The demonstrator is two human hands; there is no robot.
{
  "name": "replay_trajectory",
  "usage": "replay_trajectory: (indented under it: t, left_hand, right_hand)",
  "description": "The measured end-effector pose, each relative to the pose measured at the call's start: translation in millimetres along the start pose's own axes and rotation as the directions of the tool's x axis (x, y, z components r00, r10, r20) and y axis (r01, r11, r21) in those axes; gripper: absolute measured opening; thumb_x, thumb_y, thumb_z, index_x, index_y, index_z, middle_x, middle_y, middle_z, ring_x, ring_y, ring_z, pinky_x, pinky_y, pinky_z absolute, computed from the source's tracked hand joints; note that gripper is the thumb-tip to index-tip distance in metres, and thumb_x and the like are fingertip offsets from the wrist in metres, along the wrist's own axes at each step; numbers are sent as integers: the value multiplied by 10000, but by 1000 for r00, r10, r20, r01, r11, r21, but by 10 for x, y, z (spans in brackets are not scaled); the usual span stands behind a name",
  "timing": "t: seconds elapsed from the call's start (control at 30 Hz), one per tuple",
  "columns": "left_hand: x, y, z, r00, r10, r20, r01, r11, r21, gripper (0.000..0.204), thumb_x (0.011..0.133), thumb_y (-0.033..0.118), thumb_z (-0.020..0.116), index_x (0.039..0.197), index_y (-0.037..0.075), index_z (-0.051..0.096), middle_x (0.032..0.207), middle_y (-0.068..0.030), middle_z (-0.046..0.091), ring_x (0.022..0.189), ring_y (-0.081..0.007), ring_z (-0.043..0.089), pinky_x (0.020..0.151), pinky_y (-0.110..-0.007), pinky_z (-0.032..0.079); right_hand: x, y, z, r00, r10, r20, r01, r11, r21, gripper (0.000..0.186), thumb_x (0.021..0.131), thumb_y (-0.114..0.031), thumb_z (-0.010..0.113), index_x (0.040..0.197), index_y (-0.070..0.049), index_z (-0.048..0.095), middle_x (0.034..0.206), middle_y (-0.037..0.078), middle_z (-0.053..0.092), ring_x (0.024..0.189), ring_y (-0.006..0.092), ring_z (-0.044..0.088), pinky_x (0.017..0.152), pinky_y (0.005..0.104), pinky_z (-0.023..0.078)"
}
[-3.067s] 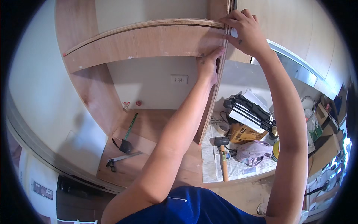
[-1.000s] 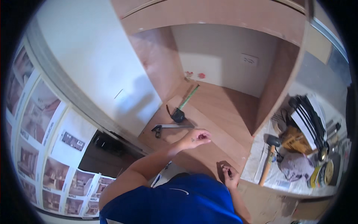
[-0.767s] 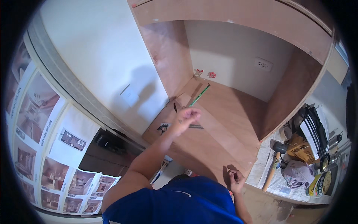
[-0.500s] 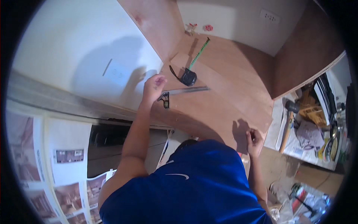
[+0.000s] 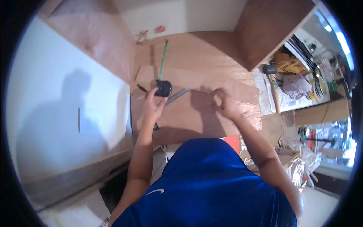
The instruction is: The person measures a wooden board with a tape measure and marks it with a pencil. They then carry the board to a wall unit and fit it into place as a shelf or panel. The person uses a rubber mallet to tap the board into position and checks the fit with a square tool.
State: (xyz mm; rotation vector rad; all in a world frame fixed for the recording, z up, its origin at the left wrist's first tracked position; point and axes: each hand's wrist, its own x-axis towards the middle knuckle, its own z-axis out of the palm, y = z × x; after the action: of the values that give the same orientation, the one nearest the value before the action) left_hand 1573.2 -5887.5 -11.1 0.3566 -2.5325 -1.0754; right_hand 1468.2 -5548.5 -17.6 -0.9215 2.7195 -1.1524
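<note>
My left hand (image 5: 153,107) is at the near left side of a black tape measure (image 5: 164,88), thumb and finger closed about its edge. Its green blade (image 5: 163,60) runs out toward the back wall over the plywood surface (image 5: 177,121). Below the tape lies a combination square, its steel rule (image 5: 177,96) slanting out from under my left hand; its black head (image 5: 155,126) shows beside my wrist. My right hand (image 5: 224,103) hovers over the plywood to the right, fingers curled and a little blurred. Whatever it may hold I cannot make out.
A white panel (image 5: 72,94) stands at left, and an upright wooden panel (image 5: 274,30) at back right. Beyond the plywood's right edge, a mallet (image 5: 273,83) and a pale purple cloth bundle (image 5: 297,86) lie on a cluttered side table. Red trinkets (image 5: 159,29) sit by the back wall.
My view has turned to the right. My left hand has moved from beside the white panel to the tape measure. My right hand has risen from the near right edge to over the plywood.
</note>
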Motion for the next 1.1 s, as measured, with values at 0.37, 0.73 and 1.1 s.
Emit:
replay_trajectory:
  t: [0.37,0.73,1.1]
  left_hand:
    - [769,-154,652,996,-76,-39,85,897,433,869,778,403,841,1451,14,452,1290,-297,574,1240,-444,554,1030,-525,487]
    - [-177,1704,862,933,-199,299,359,564,-744,280,890,168,788,1067,80,590,830,-11,619,737,-128,631,669,-297,538]
    - [-425,1772,1284,792,-405,457,602,642,-475,252,1044,292,630,906,83,653,776,30,599,684,-72,579,603,-244,468]
  right_hand:
    - [-580,-287,4,929,116,352,-223,933,281,662,903,-418,772,1428,-75,559,1366,193,587,1244,359,599,1023,453,518]
    - [-190,-352,-15,975,-58,213,-131,624,771,939,895,-334,807,1592,-5,270,1477,210,502,1344,261,524,1098,395,462]
    - [-1312,107,-600,950,27,312,-238,711,662,1106,719,-239,908,1608,-42,280,1475,220,521,1382,348,508,1153,432,391]
